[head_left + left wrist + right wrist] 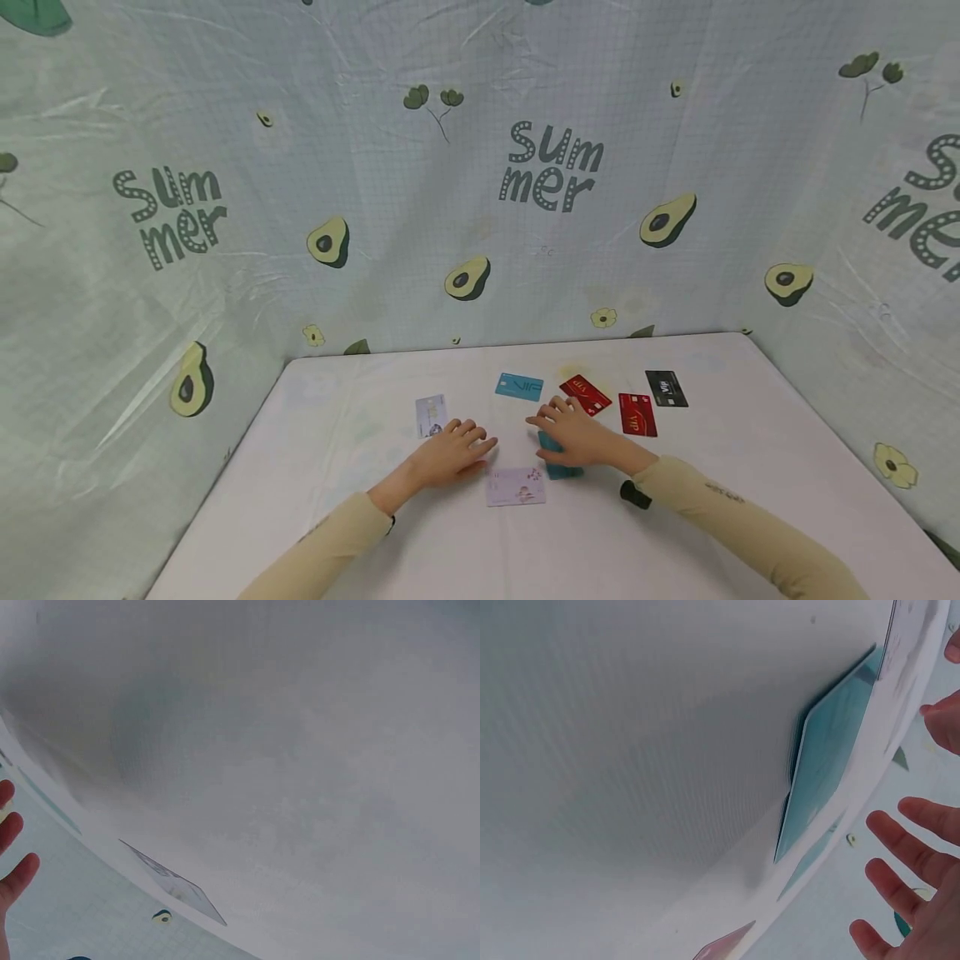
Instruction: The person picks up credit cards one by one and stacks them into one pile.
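In the head view, my left hand (pixel 450 454) is over the white table between a pale lilac-grey card (pixel 431 415) and a pinkish-lilac card (pixel 517 487). Its fingers (pixel 21 876) are loosely extended, holding nothing. My right hand (pixel 576 435) hovers over a teal card (pixel 564 472), partly covering it. Seen from the right wrist, this teal card (pixel 829 742) has thick, layered edges like a small stack, and the spread fingers (pixel 900 889) stay apart from it. The pale card (pixel 176 885) also shows in the left wrist view.
Beyond the hands lie a blue VIP card (pixel 519 387), a red VIP card (pixel 586 395), a second red VIP card (pixel 637 415) and a black VIP card (pixel 667 388). A black piece (pixel 635 495) shows under the right wrist. An avocado-print sheet (pixel 390 300) surrounds the table (pixel 360 400).
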Tool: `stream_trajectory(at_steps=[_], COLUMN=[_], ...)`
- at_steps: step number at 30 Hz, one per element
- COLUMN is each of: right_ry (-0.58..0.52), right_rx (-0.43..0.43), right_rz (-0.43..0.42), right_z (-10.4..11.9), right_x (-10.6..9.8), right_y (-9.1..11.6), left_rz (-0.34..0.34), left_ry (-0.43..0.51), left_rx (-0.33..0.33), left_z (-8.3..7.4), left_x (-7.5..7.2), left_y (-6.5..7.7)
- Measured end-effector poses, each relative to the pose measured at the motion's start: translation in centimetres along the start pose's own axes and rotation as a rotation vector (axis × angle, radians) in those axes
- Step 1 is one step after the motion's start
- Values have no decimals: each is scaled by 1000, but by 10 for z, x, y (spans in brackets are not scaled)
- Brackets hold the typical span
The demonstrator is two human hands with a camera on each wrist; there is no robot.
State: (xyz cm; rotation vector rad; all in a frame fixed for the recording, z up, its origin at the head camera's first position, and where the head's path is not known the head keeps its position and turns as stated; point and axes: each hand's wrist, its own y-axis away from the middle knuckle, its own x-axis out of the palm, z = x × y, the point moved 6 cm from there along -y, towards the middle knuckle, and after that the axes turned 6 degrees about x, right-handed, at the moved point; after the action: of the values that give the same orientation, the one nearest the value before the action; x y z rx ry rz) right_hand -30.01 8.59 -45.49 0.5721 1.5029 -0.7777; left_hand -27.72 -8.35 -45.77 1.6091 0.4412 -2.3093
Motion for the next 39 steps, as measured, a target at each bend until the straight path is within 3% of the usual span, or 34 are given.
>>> stream_trajectory(at_steps=[3,11,18,29,39], right_ry=[-7,8,22,31,56], right_rx=[22,66,94,162,263], right_rz=[-24,-70,-95,-111,-119], right_z=[-5,-17,-22,-32,-43], right_x=[-3,-3,-6,-3,1], right_y=[-3,-15,-24,-39,-54], left_rz=[-1,-106,-154,-220,-164], left_ry=[-11,-59,-107,-176,-67], left_rx=[-4,3,-6,-49,-190], left_z=[6,19,29,42,59], left_x=[1,-2,2,9,21], left_y=[-2,-10,-19,-42,-63])
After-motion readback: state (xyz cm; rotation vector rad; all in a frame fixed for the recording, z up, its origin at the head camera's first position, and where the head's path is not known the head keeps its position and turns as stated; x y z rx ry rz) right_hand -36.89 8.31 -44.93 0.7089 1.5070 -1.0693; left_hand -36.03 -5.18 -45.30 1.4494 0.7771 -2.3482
